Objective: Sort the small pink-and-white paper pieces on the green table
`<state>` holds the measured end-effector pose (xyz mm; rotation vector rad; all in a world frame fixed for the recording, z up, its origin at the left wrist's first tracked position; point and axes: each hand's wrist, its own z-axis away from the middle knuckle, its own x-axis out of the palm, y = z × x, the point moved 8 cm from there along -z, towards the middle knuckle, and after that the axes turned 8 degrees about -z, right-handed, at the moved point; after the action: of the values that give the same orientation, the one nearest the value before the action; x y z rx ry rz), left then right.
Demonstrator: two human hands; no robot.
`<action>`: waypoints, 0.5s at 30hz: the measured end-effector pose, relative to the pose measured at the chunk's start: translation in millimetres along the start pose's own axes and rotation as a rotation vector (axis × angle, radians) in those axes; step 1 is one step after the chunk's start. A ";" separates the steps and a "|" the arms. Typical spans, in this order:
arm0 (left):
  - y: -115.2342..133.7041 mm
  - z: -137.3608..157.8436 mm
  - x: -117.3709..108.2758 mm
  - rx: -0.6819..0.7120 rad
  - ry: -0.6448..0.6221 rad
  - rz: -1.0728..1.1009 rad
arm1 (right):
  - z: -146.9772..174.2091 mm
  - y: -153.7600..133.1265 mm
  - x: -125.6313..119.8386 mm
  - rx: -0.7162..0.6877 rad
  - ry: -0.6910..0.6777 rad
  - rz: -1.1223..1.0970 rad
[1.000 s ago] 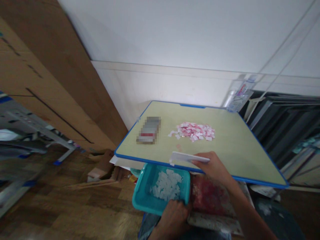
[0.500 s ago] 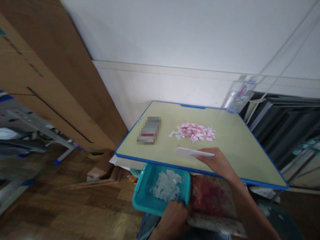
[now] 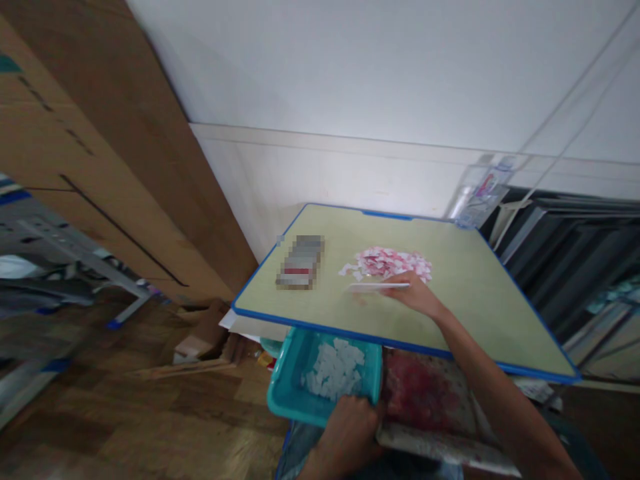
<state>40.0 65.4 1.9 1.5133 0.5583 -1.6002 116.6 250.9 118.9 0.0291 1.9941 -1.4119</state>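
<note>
My right hand (image 3: 414, 293) grips a thin, flat white card-like piece (image 3: 373, 287) by its right end, low over the yellow-green tabletop (image 3: 465, 320). Just behind it lies a heap of small pink and white squares (image 3: 387, 261), partly covered by my fingers. Below the table's near edge, my left hand (image 3: 353, 420) is closed at the front rim of a teal plastic basin (image 3: 295, 403). Its fingertips are hidden. Inside the basin is a pile of small white squares (image 3: 335, 367).
A blurred-out greyish object (image 3: 301, 262) lies at the table's left. A clear plastic bottle (image 3: 483, 193) stands by the back right corner. Beside the basin is a red-stained seat-like surface (image 3: 425, 390). Cardboard (image 3: 200, 340) lies on the floor at left; dark flat panels (image 3: 575, 253) lean at right.
My right hand has moved away from the table's near edge toward the pink and white heap, carrying the white piece. My left hand stays at the basin rim.
</note>
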 end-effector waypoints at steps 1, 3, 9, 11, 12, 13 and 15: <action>-0.1 -0.2 0.3 0.001 -0.001 -0.005 | -3.0 -1.0 3.5 -0.008 -0.039 -0.016; -0.4 -0.1 1.2 0.000 -0.009 -0.008 | -8.0 -2.7 7.3 -0.021 -0.107 -0.045; -0.4 1.2 1.9 -0.003 -0.021 0.003 | -9.2 -3.6 10.2 -0.030 -0.398 -0.139; -0.5 1.1 3.2 -0.006 -0.034 0.010 | -5.9 -1.8 6.8 -0.018 -0.449 -0.151; -0.4 1.0 3.9 -0.006 -0.041 0.013 | -3.7 -0.8 4.4 -0.007 -0.461 -0.155; -0.3 0.9 4.3 -0.005 -0.047 0.013 | -1.1 -0.1 2.0 0.003 -0.470 -0.159; 0.1 0.7 4.9 -0.003 -0.061 0.007 | 5.8 0.5 -2.8 0.023 -0.491 -0.166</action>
<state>40.1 63.5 -2.6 1.4576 0.5206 -1.6334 122.0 247.2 119.0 -0.4410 1.5989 -1.3815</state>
